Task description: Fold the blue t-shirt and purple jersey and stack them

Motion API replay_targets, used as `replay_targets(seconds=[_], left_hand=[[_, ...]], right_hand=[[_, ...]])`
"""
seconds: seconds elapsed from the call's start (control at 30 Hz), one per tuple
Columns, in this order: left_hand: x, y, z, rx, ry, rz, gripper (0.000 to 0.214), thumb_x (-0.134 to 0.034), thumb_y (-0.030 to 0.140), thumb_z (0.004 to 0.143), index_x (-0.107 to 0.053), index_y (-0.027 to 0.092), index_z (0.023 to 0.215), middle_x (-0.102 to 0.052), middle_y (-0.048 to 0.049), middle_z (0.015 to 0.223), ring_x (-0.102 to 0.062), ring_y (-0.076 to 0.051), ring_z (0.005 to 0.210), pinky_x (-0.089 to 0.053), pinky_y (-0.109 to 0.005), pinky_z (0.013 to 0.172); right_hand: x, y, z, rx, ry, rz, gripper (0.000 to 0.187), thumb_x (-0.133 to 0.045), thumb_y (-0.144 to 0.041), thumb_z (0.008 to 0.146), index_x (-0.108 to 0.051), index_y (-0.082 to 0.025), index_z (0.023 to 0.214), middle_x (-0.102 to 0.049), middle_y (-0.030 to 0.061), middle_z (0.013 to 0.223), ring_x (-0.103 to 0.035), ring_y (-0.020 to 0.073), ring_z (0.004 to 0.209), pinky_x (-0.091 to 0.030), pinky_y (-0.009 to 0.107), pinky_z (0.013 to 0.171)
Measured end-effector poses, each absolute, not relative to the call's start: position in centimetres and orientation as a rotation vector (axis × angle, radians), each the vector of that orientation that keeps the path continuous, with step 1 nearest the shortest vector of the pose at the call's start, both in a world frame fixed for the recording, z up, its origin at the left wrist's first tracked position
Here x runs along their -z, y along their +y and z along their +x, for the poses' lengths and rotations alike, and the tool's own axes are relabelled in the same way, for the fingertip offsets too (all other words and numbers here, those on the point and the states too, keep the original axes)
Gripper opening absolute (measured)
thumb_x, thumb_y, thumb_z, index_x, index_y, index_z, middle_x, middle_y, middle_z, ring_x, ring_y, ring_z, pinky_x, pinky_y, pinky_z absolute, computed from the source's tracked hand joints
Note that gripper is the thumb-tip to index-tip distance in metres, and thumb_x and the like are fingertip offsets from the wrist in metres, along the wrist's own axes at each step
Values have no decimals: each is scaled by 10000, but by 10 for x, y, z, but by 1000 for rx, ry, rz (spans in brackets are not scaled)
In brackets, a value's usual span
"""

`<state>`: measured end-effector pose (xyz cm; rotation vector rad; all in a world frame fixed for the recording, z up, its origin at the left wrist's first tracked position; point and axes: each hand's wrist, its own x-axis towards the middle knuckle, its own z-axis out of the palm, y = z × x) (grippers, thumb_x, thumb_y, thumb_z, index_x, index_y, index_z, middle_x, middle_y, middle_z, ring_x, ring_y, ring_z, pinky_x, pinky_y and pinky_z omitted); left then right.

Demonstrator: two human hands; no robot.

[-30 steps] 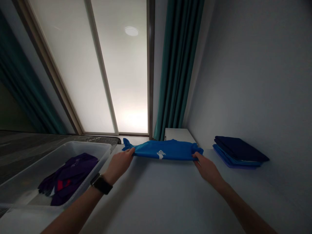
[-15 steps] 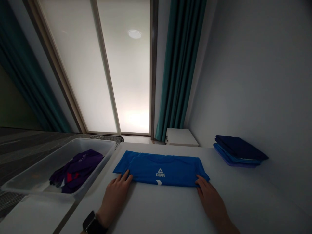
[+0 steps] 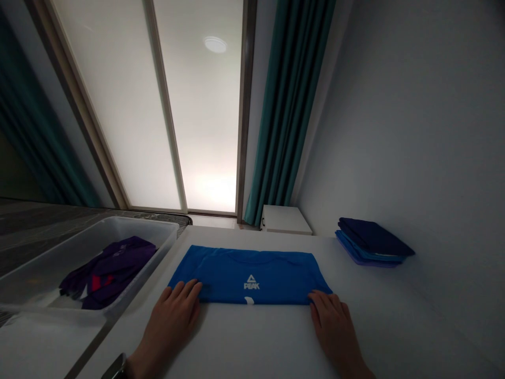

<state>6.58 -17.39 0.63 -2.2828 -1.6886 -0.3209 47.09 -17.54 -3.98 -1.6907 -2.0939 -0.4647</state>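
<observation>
Hands (image 3: 169, 326) on blue T-shirt (image 3: 244, 273), plastic bin (image 3: 138, 221) beside

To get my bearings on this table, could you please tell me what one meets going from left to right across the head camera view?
Bin, left hand, blue T-shirt, right hand, folded stack.

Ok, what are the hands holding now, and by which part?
Nothing is gripped: the left hand and right hand lie open, fingertips on the near edge of the folded blue T-shirt.
</observation>
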Motion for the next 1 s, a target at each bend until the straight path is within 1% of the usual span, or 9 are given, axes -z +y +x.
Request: replay_targets(seconds=[0.13,0.23,0.37,0.47,0.53,0.67,0.83,0.9,1.0], left_hand=[[-15,-150,70,465,-1624,-2376,373,-420,283,947,-601,192,1260,-657,-105,1221,-589,-305,1104,-453,-471,917],[-14,-122,72,493,-1618,-2515,437,-419,359,972,-512,209,1372,-566,-94,1373,-504,-284,1261,-416,-449,1025],[2,-91,69,379,-1671,-2649,532,-391,461,985,-421,218,1457,-424,-89,1509,-388,-282,1382,-338,-464,1118],[16,-83,65,384,-1720,-2630,548,-358,503,991,-427,225,1458,-407,-92,1519,-362,-292,1399,-298,-492,1143],[21,-86,65,407,-1719,-2608,541,-343,504,998,-414,243,1466,-395,-84,1527,-344,-286,1410,-281,-497,1151],[19,-104,70,363,-1742,-2605,536,-330,479,1007,-379,237,1483,-373,-92,1539,-317,-277,1425,-267,-499,1154],[10,-135,78,382,-1792,-2635,523,-373,458,994,-405,246,1470,-379,-89,1535,-320,-293,1421,-266,-523,1141],[1,-138,75,467,-1843,-2689,516,-378,445,991,-421,234,1460,-426,-92,1508,-361,-289,1396,-292,-512,1125],[-20,-125,63,712,-1968,-2788,478,-341,390,995,-475,185,1406,-590,-106,1349,-535,-250,1240,-399,-430,1049]], right_hand=[[27,-147,460,303,-2173,-1601,357,-370,-299,970,-630,-212,1198,-651,100,1209,-561,273,1153,-421,457,996],[16,-118,453,122,-2256,-1615,429,-340,-330,980,-560,-194,1322,-562,101,1363,-491,251,1275,-378,429,1084],[14,-91,450,-54,-2340,-1775,536,-330,-426,986,-438,-177,1447,-410,107,1509,-351,261,1398,-280,453,1157],[22,-87,453,-99,-2349,-1854,569,-285,-486,993,-396,-204,1475,-350,91,1547,-283,255,1435,-198,483,1185],[27,-90,455,-77,-2343,-1853,578,-263,-505,997,-376,-216,1484,-333,85,1555,-263,251,1443,-178,504,1186],[35,-103,459,-6,-2337,-1785,576,-253,-513,1002,-374,-218,1482,-352,97,1544,-268,256,1440,-218,534,1166],[44,-123,473,88,-2359,-1724,548,-280,-484,999,-385,-236,1476,-369,87,1536,-307,255,1425,-271,530,1148],[46,-127,480,96,-2369,-1718,545,-296,-482,993,-396,-240,1471,-388,83,1527,-327,260,1415,-280,535,1143],[45,-125,482,79,-2369,-1739,536,-346,-486,972,-463,-232,1430,-462,93,1477,-399,275,1372,-305,538,1128]])
